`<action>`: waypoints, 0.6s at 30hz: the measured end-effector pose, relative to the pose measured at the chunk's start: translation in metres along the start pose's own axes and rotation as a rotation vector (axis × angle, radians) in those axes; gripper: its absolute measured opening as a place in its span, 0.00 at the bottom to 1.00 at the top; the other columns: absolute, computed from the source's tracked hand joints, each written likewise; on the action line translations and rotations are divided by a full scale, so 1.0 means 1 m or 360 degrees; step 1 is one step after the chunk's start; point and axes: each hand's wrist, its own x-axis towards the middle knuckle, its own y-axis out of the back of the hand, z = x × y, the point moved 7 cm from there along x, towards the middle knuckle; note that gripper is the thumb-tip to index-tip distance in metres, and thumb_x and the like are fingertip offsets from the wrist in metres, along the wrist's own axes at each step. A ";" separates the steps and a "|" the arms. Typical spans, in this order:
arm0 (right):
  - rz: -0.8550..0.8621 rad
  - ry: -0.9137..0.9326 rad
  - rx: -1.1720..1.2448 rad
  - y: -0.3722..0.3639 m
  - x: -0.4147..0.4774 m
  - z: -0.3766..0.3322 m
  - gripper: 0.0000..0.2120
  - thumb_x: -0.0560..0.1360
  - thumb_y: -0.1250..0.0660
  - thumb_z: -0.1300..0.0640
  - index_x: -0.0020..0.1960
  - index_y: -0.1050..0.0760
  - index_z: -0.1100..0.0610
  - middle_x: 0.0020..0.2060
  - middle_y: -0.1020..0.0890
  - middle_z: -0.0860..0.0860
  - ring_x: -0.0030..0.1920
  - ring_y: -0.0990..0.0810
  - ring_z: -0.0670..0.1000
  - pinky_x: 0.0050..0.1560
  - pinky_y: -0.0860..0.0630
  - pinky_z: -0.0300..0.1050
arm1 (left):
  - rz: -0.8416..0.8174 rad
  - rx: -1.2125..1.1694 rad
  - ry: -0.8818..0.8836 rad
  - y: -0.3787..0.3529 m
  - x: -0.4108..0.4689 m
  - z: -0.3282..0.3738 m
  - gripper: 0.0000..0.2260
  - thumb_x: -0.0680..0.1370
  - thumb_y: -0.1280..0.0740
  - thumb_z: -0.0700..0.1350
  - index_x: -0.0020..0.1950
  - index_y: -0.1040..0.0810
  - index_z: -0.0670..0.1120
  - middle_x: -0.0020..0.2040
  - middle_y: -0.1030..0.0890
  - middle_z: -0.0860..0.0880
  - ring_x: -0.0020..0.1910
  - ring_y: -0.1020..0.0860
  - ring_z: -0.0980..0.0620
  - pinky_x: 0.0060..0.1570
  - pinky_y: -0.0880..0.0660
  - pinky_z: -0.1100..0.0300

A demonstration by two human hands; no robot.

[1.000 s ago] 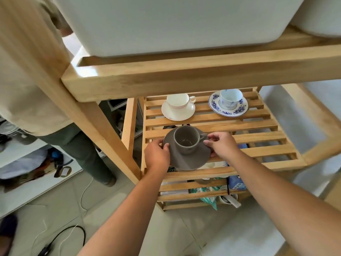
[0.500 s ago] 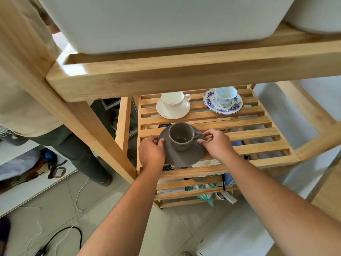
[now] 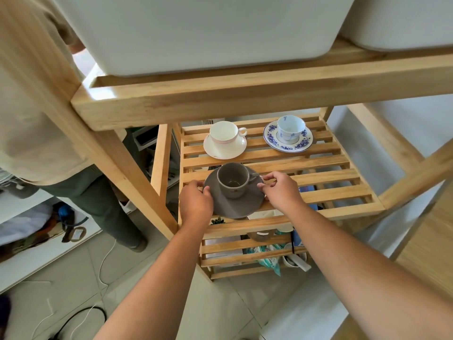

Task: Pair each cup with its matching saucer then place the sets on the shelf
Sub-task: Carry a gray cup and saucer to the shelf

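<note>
Set slides further in from the slatted wooden shelf's (image 3: 318, 165) front edge; left hand (image 3: 196, 204) and right hand (image 3: 282, 192) pinch the grey ceramic saucer's (image 3: 235, 207) rim, steadying the grey cup (image 3: 232, 181).

This looks like a room in a home. A wooden shelf (image 3: 304, 165) with slats holds cups on saucers, just past the right hand (image 3: 282, 190). Big white tubs (image 3: 196, 33) sit on the shelf above the hands. Below them is a tiled floor (image 3: 73, 278) with loose cables (image 3: 105, 261). Left of the left hand (image 3: 196, 204) stands another person (image 3: 49, 119), with bags and bits on the floor.
</note>
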 end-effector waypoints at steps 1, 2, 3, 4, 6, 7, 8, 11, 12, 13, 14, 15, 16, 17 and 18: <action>0.0000 -0.0011 0.0054 0.004 -0.003 0.003 0.12 0.74 0.32 0.53 0.56 0.25 0.55 0.45 0.20 0.52 0.47 0.19 0.53 0.48 0.20 0.50 | -0.0011 0.0042 -0.0040 0.002 -0.004 0.001 0.12 0.79 0.37 0.44 0.63 0.25 0.47 0.57 0.22 0.46 0.53 0.21 0.47 0.54 0.21 0.48; 0.0000 -0.0006 0.0082 0.010 -0.009 0.006 0.11 0.74 0.33 0.52 0.55 0.25 0.54 0.42 0.21 0.50 0.46 0.19 0.53 0.46 0.21 0.48 | -0.0019 0.0083 -0.0083 0.005 -0.010 0.003 0.13 0.79 0.37 0.44 0.64 0.27 0.47 0.60 0.24 0.46 0.56 0.22 0.46 0.56 0.22 0.48; 0.0005 0.0006 0.0093 0.017 -0.015 0.008 0.10 0.74 0.34 0.51 0.54 0.25 0.53 0.41 0.22 0.49 0.46 0.19 0.53 0.45 0.22 0.47 | -0.0020 0.0115 -0.0128 0.008 -0.016 0.003 0.14 0.79 0.37 0.43 0.65 0.28 0.47 0.63 0.26 0.46 0.58 0.24 0.46 0.58 0.23 0.48; 0.0020 0.0022 0.0106 0.026 -0.021 0.011 0.09 0.74 0.34 0.51 0.53 0.25 0.53 0.41 0.21 0.48 0.46 0.18 0.53 0.44 0.22 0.48 | -0.0018 0.0136 -0.0171 0.012 -0.024 0.005 0.15 0.79 0.37 0.43 0.66 0.30 0.47 0.65 0.28 0.46 0.59 0.24 0.46 0.59 0.24 0.49; 0.0060 0.0044 0.0156 0.048 -0.034 0.016 0.07 0.74 0.34 0.51 0.50 0.24 0.52 0.42 0.20 0.50 0.45 0.18 0.54 0.44 0.22 0.50 | -0.0003 0.0174 -0.0251 0.020 -0.039 0.011 0.16 0.79 0.38 0.43 0.67 0.31 0.47 0.67 0.29 0.46 0.61 0.25 0.47 0.59 0.26 0.51; 0.0089 0.0052 0.0196 0.061 -0.043 0.019 0.06 0.74 0.34 0.52 0.49 0.23 0.51 0.41 0.19 0.50 0.45 0.18 0.55 0.45 0.22 0.51 | 0.0006 0.0185 -0.0301 0.023 -0.049 0.017 0.16 0.79 0.37 0.43 0.68 0.31 0.47 0.67 0.29 0.47 0.61 0.26 0.47 0.59 0.27 0.52; 0.0121 0.0067 0.0240 0.074 -0.053 0.021 0.06 0.74 0.34 0.52 0.49 0.23 0.51 0.41 0.19 0.51 0.44 0.18 0.55 0.45 0.21 0.51 | 0.0009 0.0187 -0.0357 0.026 -0.062 0.024 0.17 0.79 0.37 0.44 0.68 0.30 0.47 0.67 0.29 0.47 0.62 0.26 0.48 0.59 0.28 0.53; 0.0240 0.0129 0.0341 0.118 -0.087 0.032 0.04 0.74 0.34 0.55 0.47 0.21 0.51 0.41 0.18 0.51 0.43 0.19 0.52 0.45 0.22 0.49 | 0.0028 0.0179 -0.0584 0.027 -0.108 0.057 0.16 0.79 0.37 0.45 0.66 0.29 0.49 0.64 0.27 0.49 0.60 0.26 0.49 0.59 0.26 0.54; 0.0290 0.0150 0.0354 0.136 -0.100 0.037 0.04 0.74 0.34 0.56 0.46 0.22 0.50 0.40 0.18 0.50 0.42 0.19 0.52 0.44 0.23 0.47 | 0.0022 0.0161 -0.0664 0.025 -0.126 0.070 0.15 0.79 0.37 0.45 0.65 0.28 0.49 0.63 0.27 0.49 0.59 0.25 0.50 0.58 0.26 0.54; 0.0338 0.0155 0.0363 0.153 -0.113 0.045 0.04 0.74 0.35 0.57 0.45 0.22 0.50 0.39 0.19 0.50 0.41 0.20 0.51 0.44 0.24 0.46 | 0.0004 0.0139 -0.0749 0.020 -0.146 0.084 0.14 0.78 0.37 0.45 0.65 0.28 0.49 0.62 0.26 0.49 0.58 0.25 0.50 0.57 0.26 0.56; 0.0382 0.0147 0.0383 0.171 -0.127 0.055 0.04 0.74 0.34 0.58 0.44 0.22 0.50 0.38 0.20 0.50 0.39 0.21 0.51 0.43 0.24 0.47 | -0.0035 0.0127 -0.0833 0.012 -0.167 0.097 0.14 0.78 0.37 0.44 0.64 0.27 0.49 0.61 0.26 0.50 0.57 0.25 0.50 0.56 0.27 0.57; 0.0425 0.0144 0.0415 0.189 -0.141 0.066 0.05 0.74 0.34 0.59 0.44 0.22 0.50 0.36 0.20 0.50 0.37 0.22 0.51 0.41 0.24 0.47 | -0.0078 0.0122 -0.0919 0.002 -0.189 0.109 0.13 0.78 0.37 0.44 0.63 0.26 0.49 0.60 0.26 0.50 0.57 0.25 0.50 0.55 0.28 0.57; 0.0468 0.0142 0.0447 0.205 -0.152 0.077 0.06 0.74 0.35 0.61 0.43 0.22 0.51 0.34 0.21 0.50 0.34 0.23 0.51 0.39 0.25 0.46 | -0.0131 0.0121 -0.0994 -0.009 -0.209 0.118 0.13 0.78 0.36 0.44 0.62 0.26 0.49 0.60 0.26 0.49 0.57 0.25 0.50 0.55 0.29 0.57; 0.0535 0.0128 0.0477 0.225 -0.167 0.092 0.07 0.74 0.35 0.62 0.43 0.22 0.53 0.32 0.22 0.50 0.32 0.24 0.50 0.37 0.26 0.43 | -0.0209 0.0113 -0.1072 -0.024 -0.233 0.127 0.12 0.78 0.36 0.44 0.62 0.26 0.48 0.59 0.26 0.49 0.57 0.26 0.50 0.56 0.29 0.57; 0.0600 0.0119 0.0491 0.245 -0.183 0.106 0.07 0.74 0.35 0.64 0.43 0.22 0.54 0.31 0.22 0.50 0.31 0.25 0.50 0.34 0.27 0.41 | -0.0304 0.0098 -0.1146 -0.041 -0.257 0.135 0.12 0.78 0.36 0.44 0.61 0.26 0.48 0.59 0.26 0.49 0.57 0.26 0.50 0.56 0.29 0.57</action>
